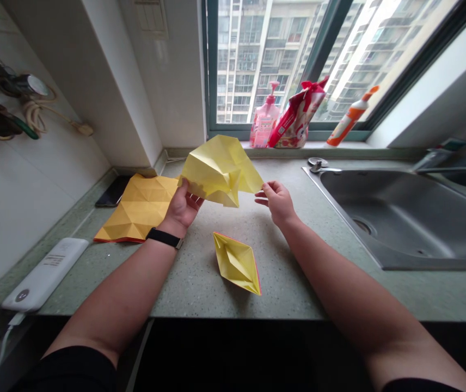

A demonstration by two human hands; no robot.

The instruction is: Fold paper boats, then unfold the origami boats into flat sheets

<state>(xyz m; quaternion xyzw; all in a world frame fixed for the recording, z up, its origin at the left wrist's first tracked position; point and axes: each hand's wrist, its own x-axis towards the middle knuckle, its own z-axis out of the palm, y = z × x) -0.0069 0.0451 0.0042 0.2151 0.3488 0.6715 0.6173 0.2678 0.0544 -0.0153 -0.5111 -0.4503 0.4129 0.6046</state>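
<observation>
Between my two hands a creased yellow sheet of paper is held up above the counter. My left hand, with a black band at the wrist, grips its lower left edge, thumb in front. At the sheet's right corner my right hand pinches it between thumb and fingers. Below, on the counter, lies a folded yellow paper boat with a pinkish-red outer edge; neither hand touches it. Creased orange-yellow paper lies flat to the left, partly hidden behind my left hand.
A dark phone and a white power bank with a cable lie at the left of the counter. A steel sink is at right. On the sill stand a pink pump bottle, a red bag and an orange-white bottle.
</observation>
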